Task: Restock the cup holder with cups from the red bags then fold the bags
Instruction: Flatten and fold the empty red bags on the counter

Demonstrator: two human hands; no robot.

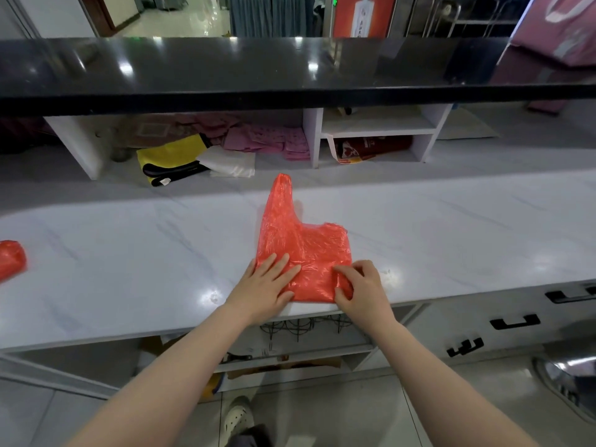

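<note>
Red thin plastic bag (301, 250) is lying flat on the white marble-pattern counter (129, 253), close to the counter's near edge, with one handle strip pointing away from the person. The left hand (266, 290) is pressing on the bag's near left corner with straight, spread fingers. The right hand (361, 290) is pinching the bag's near right corner, where the plastic is lifting in a small fold. Both forearms are reaching forward from below. Left and right of the bag, the counter surface is lying bare. A second red plastic bag, bundled (11, 259), is sitting far left of the flat bag, at the frame's edge. Two red bags are showing in total.
</note>
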